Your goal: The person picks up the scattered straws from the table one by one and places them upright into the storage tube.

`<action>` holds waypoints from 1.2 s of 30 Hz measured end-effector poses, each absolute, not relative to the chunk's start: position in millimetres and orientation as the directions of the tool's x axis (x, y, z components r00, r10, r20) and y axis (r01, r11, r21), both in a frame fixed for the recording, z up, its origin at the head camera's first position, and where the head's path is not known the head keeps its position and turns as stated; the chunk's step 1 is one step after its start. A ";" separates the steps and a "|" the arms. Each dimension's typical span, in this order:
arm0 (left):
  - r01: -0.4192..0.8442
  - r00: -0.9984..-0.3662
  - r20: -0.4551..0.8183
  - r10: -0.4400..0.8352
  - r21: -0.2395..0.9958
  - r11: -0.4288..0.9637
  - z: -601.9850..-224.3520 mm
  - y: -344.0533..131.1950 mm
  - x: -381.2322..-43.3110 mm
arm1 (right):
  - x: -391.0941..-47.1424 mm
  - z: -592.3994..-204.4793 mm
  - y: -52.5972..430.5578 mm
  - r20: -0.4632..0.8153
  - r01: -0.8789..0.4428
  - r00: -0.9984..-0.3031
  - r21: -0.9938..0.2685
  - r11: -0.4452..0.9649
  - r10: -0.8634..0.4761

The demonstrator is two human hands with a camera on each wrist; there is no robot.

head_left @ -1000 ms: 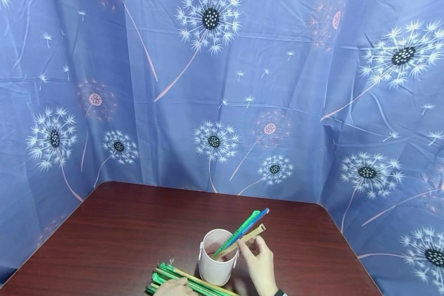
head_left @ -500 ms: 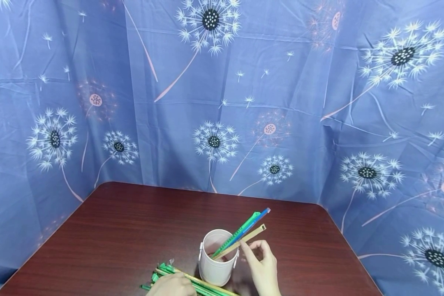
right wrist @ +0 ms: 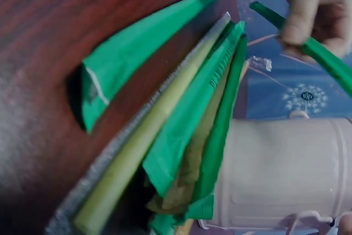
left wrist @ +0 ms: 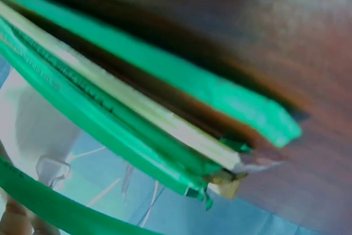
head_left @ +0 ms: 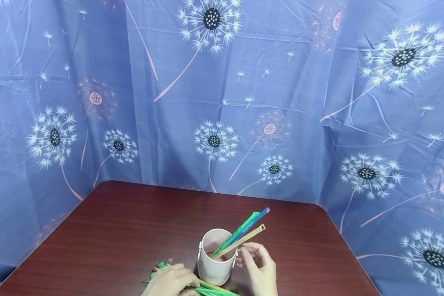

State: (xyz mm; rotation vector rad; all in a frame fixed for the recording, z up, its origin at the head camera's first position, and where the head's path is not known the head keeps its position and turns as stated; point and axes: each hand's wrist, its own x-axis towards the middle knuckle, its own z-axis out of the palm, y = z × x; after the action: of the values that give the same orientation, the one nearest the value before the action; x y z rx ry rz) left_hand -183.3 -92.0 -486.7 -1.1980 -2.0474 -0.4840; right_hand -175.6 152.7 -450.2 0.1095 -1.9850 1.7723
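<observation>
A slim, long green wrapped stick (right wrist: 330, 67) is pinched between the thumb and fingers of my left hand (head_left: 170, 281), shown more clearly at the top right of the right wrist view. Below that hand lies a bundle of similar green (left wrist: 154, 61) and tan (left wrist: 132, 97) wrapped sticks, partly hidden by it in the head view. A small white bucket (head_left: 214, 271) stands beside the bundle. Green, blue and tan sticks (head_left: 240, 234) lean to the right inside it. My right hand (head_left: 260, 269) is at the bucket's right rim with bent fingers; its exact contact is unclear.
A dark red-brown wooden table (head_left: 140, 222) lies beneath everything. Blue curtains (head_left: 177, 139) printed with dandelions hang along its back and sides. The bucket has a handle lug (head_left: 200, 248) on its left side.
My right hand has moved down from the leaning tan stick to the bucket's rim. Over the bundle, my left hand has shifted up and covers more of it. The bucket has stayed in place.
</observation>
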 end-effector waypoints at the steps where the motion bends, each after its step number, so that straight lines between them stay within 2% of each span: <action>1: 0.862 -0.325 0.743 0.586 -0.022 0.507 -485.1 -91.7 -183.1 | -174.4 -451.2 151.7 0.418 -0.391 -0.878 -0.907 0.156 0.232; 6: 0.850 -0.316 0.799 0.512 -0.001 0.527 -476.9 -89.0 -182.3 | -170.3 -457.1 148.0 0.529 -0.514 -0.840 -0.847 0.138 0.120; 12: 0.850 -0.307 0.841 0.445 0.032 0.525 -472.1 -84.6 -181.8 | -168.1 -462.3 145.5 0.656 -0.655 -0.753 -0.743 0.136 -0.047; 19: 0.865 -0.295 0.853 0.431 0.047 0.500 -469.6 -82.3 -182.2 | -166.6 -465.5 138.4 0.741 -0.754 -0.639 -0.656 -0.022 -0.204; 24: 0.888 -0.258 0.868 0.423 0.040 0.459 -466.9 -81.3 -182.6 | -162.1 -463.8 127.8 0.790 -0.806 -0.574 -0.591 -0.023 -0.214; 27: 0.897 -0.245 0.874 0.419 0.040 0.441 -465.7 -80.9 -182.7 | -160.5 -462.3 122.3 0.817 -0.831 -0.547 -0.556 0.002 -0.184; 32: 0.909 -0.222 0.884 0.411 0.035 0.415 -464.7 -78.0 -182.6 | -163.8 -461.6 117.9 0.878 -0.884 -0.463 -0.468 -0.015 -0.120; 36: 0.913 -0.215 0.887 0.409 0.033 0.407 -464.0 -75.8 -181.8 | -165.1 -462.2 117.9 0.898 -0.902 -0.430 -0.432 0.002 -0.093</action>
State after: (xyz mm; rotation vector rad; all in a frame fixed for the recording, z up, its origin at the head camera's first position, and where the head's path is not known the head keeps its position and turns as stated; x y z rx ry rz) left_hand -181.8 -75.8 -464.0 -1.1444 -1.8023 -0.7352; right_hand -165.1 117.9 -462.2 1.0463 -1.5956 1.5020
